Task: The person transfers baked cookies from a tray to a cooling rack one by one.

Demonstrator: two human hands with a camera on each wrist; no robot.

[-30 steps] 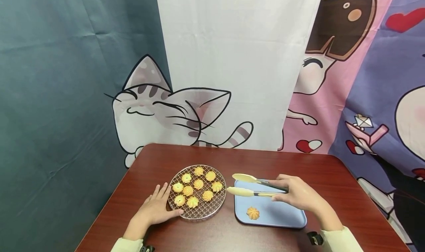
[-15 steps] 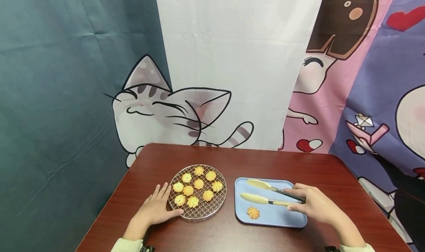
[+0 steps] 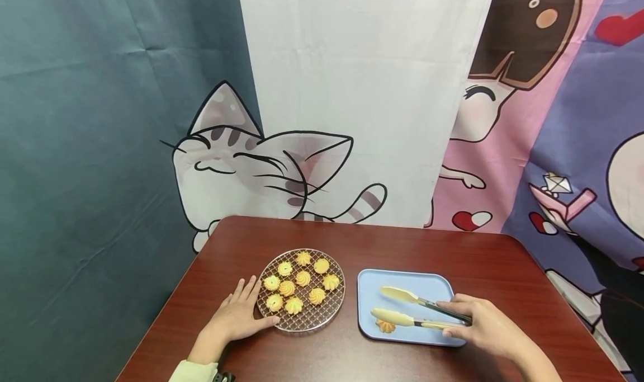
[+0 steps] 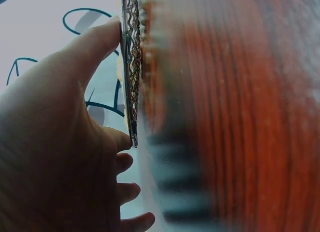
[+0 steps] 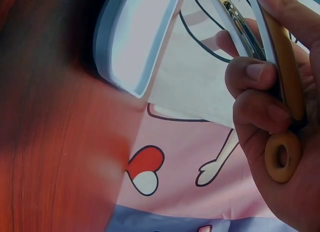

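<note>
My left hand (image 3: pixel 233 315) lies spread at the left rim of a round wire rack (image 3: pixel 322 319), fingers straight, the thumb touching its near edge. Several piped swirl cookies (image 3: pixel 303 279) sit on the rack. In the left wrist view the rack (image 4: pixel 132 67) shows edge-on beside the thumb. My right hand (image 3: pixel 490 323) grips a pair of tongs (image 3: pixel 427 303) by the handles, with the pale tips apart over a blue tray (image 3: pixel 369 284). On the tray, one browner cookie (image 3: pixel 386 327) is partly covered by the nearer tip. The right wrist view shows fingers curled round the tongs (image 5: pixel 287 67), pull ring at the palm.
The brown wooden table (image 3: pixel 347 242) carries both rack and tray, the tray to the right with a gap between them. Behind the table hangs a cloth backdrop (image 3: pixel 362 80) printed with a cartoon cat and figures.
My right hand has drawn the tongs rightward and toward me, from between rack and tray to over the tray, where a tip now overlaps the cookie. My left hand stays at the rack.
</note>
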